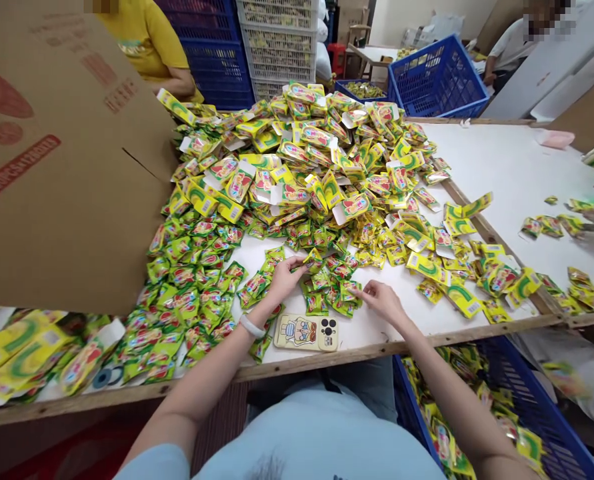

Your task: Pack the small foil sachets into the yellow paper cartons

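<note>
My left hand (285, 277) pinches a small yellow-green candy packet (313, 259) by its edge. My right hand (383, 300) has its fingertips closed at the edge of a green candy packet (349, 292), to the right of the left hand. Between the hands lies a loose cluster of green packets (321, 281) on the white tabletop (391, 277). A cream phone case with cartoon figures (297, 333) lies near the table's front edge, just below the hands.
Opened small boxes (321, 137) heap up at the back, with green packets (191, 293) spread to the left. A large cardboard carton (71, 167) stands at the left. Below the table's right side sits a blue crate (541, 407) of packets. People work behind and at the right.
</note>
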{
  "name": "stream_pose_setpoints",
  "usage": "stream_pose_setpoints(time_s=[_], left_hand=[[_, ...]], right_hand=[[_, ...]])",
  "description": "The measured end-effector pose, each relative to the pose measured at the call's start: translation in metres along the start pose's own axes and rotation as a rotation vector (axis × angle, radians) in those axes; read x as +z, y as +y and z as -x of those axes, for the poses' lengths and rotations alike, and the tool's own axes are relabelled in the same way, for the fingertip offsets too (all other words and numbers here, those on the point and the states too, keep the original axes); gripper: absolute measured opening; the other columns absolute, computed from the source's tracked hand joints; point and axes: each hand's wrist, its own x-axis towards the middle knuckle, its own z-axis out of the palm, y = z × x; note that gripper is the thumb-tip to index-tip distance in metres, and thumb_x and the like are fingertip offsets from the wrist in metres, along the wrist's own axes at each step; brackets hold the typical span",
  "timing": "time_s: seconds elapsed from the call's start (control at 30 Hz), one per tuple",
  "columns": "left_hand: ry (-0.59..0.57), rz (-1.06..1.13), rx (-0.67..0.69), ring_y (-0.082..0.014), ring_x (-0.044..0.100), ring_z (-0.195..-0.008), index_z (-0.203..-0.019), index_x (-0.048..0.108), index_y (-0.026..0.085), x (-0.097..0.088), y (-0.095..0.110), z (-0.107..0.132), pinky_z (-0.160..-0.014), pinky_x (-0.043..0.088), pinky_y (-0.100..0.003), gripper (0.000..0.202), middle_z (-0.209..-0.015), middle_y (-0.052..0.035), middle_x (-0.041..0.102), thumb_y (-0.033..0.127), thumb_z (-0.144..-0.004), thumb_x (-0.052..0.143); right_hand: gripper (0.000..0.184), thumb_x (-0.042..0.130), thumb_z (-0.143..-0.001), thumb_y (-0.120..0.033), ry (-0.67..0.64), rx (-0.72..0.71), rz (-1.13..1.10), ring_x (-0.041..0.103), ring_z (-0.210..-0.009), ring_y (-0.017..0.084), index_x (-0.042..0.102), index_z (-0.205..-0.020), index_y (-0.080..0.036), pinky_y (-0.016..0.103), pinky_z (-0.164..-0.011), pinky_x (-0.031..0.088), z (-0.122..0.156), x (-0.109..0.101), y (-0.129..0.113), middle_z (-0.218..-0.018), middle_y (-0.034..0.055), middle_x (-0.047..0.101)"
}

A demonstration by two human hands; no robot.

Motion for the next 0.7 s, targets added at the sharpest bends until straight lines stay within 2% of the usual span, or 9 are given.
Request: stream_pose_setpoints(time_s=[0.07, 0.17, 0.23, 0.33, 0.4, 0.47, 0.57, 0.63, 0.7], left_hand=[[0.03, 0.032, -0.01, -0.0211, 0.069, -0.079, -0.089, 0.072, 0.014, -0.002, 0.002, 0.001, -0.075, 0.054, -0.033, 0.024, -0.087, -0.0088, 0.075, 0.035, -0.079, 0.065], [0.079, 0.062, -0.008, -0.0173, 0.063, -0.07, -0.081, 0.07, 0.015, -0.003, 0.005, 0.004, -0.069, 0.05, -0.029, 0.023, -0.077, -0.0052, 0.072, 0.037, -0.079, 0.065], [0.107, 0.084, 0.003, -0.0162, 0.061, -0.068, -0.077, 0.069, 0.015, -0.002, 0.008, 0.005, -0.067, 0.048, -0.027, 0.023, -0.073, -0.0033, 0.069, 0.038, -0.078, 0.066], [0.127, 0.126, 0.023, -0.0169, 0.059, -0.069, -0.076, 0.069, 0.016, 0.001, 0.012, 0.006, -0.068, 0.046, -0.027, 0.027, -0.068, -0.002, 0.067, 0.042, -0.079, 0.065], [0.138, 0.157, 0.031, -0.0179, 0.059, -0.07, -0.079, 0.071, 0.015, 0.001, 0.016, 0.009, -0.069, 0.046, -0.028, 0.03, -0.066, -0.0018, 0.065, 0.045, -0.08, 0.063], [0.156, 0.182, 0.032, -0.0182, 0.059, -0.072, -0.084, 0.072, 0.015, 0.002, 0.022, 0.013, -0.07, 0.046, -0.029, 0.033, -0.066, -0.0019, 0.065, 0.046, -0.081, 0.063], [0.171, 0.222, 0.035, -0.0174, 0.058, -0.073, -0.087, 0.073, 0.014, 0.01, 0.035, 0.022, -0.071, 0.047, -0.029, 0.034, -0.071, -0.0026, 0.066, 0.047, -0.082, 0.062], [0.153, 0.253, 0.039, -0.0168, 0.057, -0.072, -0.085, 0.073, 0.014, 0.02, 0.043, 0.031, -0.071, 0.047, -0.029, 0.036, -0.073, -0.0031, 0.067, 0.048, -0.084, 0.061], [0.126, 0.302, 0.027, -0.0158, 0.056, -0.07, -0.082, 0.073, 0.014, 0.032, 0.05, 0.04, -0.068, 0.047, -0.028, 0.038, -0.072, -0.0026, 0.066, 0.051, -0.084, 0.062]], right_hand=[[0.058, 0.047, -0.082, -0.074, -0.009, -0.045, -0.08, 0.059, -0.055, 0.016, 0.061, -0.07, -0.019, 0.025, -0.051, 0.043, 0.002, 0.006, -0.002, -0.062, 0.0038, 0.066], [0.058, 0.036, -0.088, -0.073, 0.022, -0.063, -0.143, 0.062, -0.057, 0.016, 0.059, -0.082, -0.019, 0.027, -0.053, 0.045, -0.002, -0.009, -0.001, -0.074, 0.0058, 0.069], [0.053, 0.044, -0.086, -0.072, 0.021, -0.035, -0.115, 0.06, -0.053, 0.017, 0.057, -0.085, -0.021, 0.026, -0.051, 0.042, -0.004, -0.014, -0.005, -0.068, 0.0029, 0.066], [0.048, 0.059, -0.08, -0.068, -0.027, 0.008, 0.062, 0.06, -0.055, 0.02, 0.056, -0.092, -0.021, 0.026, -0.051, 0.037, 0.002, -0.005, -0.016, -0.06, -0.0007, 0.06], [0.045, 0.06, -0.082, -0.062, -0.054, -0.003, 0.159, 0.062, -0.062, 0.022, 0.056, -0.098, -0.021, 0.027, -0.052, 0.036, 0.008, 0.004, -0.023, -0.065, 0.0008, 0.062], [0.041, 0.057, -0.086, -0.058, 0.002, -0.037, 0.162, 0.063, -0.073, 0.023, 0.056, -0.103, -0.021, 0.028, -0.056, 0.039, 0.016, 0.007, -0.032, -0.081, 0.0059, 0.066], [0.038, 0.057, -0.087, -0.054, 0.163, -0.135, -0.112, 0.062, -0.079, 0.02, 0.054, -0.106, -0.021, 0.029, -0.06, 0.046, 0.025, 0.005, -0.052, -0.099, 0.0087, 0.064], [0.039, 0.063, -0.084, -0.052, 0.161, -0.211, -0.401, 0.059, -0.069, 0.016, 0.051, -0.108, -0.023, 0.027, -0.057, 0.047, 0.027, 0.004, -0.07, -0.093, 0.0037, 0.062], [0.038, 0.067, -0.082, -0.049, 0.095, -0.237, -0.589, 0.053, -0.059, 0.012, 0.05, -0.106, -0.024, 0.024, -0.052, 0.044, 0.027, 0.006, -0.085, -0.079, -0.0027, 0.057]])
